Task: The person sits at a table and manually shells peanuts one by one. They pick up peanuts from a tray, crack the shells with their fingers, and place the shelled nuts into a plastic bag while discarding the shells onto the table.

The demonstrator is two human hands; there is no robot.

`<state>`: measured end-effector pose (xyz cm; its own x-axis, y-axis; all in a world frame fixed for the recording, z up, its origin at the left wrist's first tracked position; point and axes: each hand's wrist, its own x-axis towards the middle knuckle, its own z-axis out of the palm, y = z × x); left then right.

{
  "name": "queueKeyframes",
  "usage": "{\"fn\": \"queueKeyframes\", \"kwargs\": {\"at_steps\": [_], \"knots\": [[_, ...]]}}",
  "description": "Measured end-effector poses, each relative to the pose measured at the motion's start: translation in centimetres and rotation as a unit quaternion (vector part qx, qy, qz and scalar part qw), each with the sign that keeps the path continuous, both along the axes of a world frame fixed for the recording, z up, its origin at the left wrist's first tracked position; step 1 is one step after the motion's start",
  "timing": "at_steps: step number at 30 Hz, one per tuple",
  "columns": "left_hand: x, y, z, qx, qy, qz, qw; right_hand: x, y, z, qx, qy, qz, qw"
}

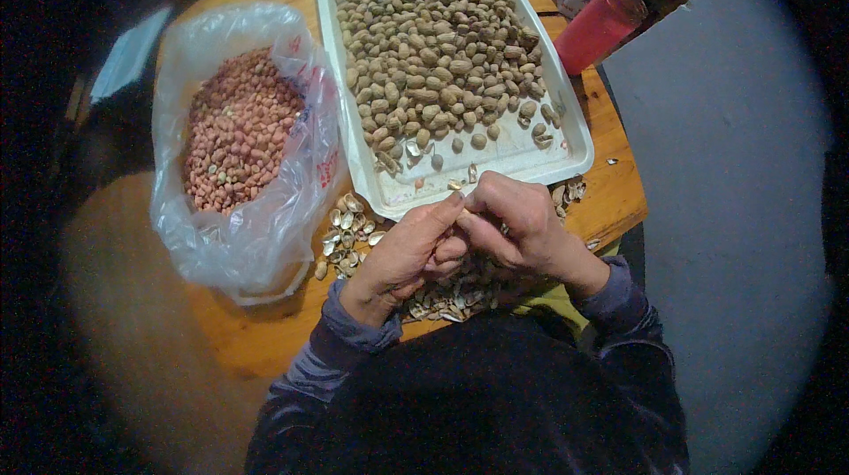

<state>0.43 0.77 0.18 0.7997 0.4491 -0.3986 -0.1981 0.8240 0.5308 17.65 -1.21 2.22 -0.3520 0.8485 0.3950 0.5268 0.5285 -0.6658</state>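
Observation:
My left hand (419, 246) and my right hand (521, 219) meet just over the near edge of a white tray (570, 166). Their fingertips pinch a small pale peanut (464, 212), mostly hidden by the fingers. Unshelled peanuts (438, 57) fill most of the tray, thinning towards its near side. To the left, a translucent plastic bag (278, 236) lies open around many shelled reddish peanut kernels (239, 143). Broken peanut shells (451, 302) are heaped under my hands, and more split shells (348, 226) lie beside my left wrist.
A wooden table (225, 336) with a curved edge carries everything. At the tray's right stands a red cylindrical container (597, 30). Past the table's right edge is a large grey surface (716, 176). Yellow material (557, 306) shows beneath my right forearm.

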Motion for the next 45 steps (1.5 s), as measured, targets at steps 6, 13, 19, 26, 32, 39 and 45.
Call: {"fn": "queueKeyframes", "kwargs": {"at_steps": [6,13,19,26,32,39,45], "knots": [[0.1,-0.3,-0.2,-0.012,-0.056,0.006,0.998,-0.2,-0.9,-0.9,-0.147,0.148,-0.029,0.978],[0.0,-0.2,0.3,0.049,-0.005,0.013,0.999,-0.3,-1.2,-2.3,-0.197,0.220,-0.047,0.954],[0.0,-0.4,0.5,0.079,0.005,0.007,0.997,-0.6,-1.4,-2.3,-0.219,0.248,-0.063,0.941],[0.1,-0.3,0.6,0.103,-0.001,-0.003,0.995,-0.8,-1.4,-3.3,-0.262,0.360,-0.065,0.893],[0.3,-0.3,0.4,0.085,-0.011,0.016,0.996,0.3,-0.4,-2.3,-0.136,0.192,-0.042,0.971],[-0.2,0.3,1.1,0.045,0.002,0.029,0.999,1.8,0.2,0.6,-0.038,-0.011,0.019,0.999],[0.4,0.1,-1.0,-0.029,-0.052,0.059,0.996,1.1,1.2,1.5,0.025,-0.016,0.046,0.998]]}}
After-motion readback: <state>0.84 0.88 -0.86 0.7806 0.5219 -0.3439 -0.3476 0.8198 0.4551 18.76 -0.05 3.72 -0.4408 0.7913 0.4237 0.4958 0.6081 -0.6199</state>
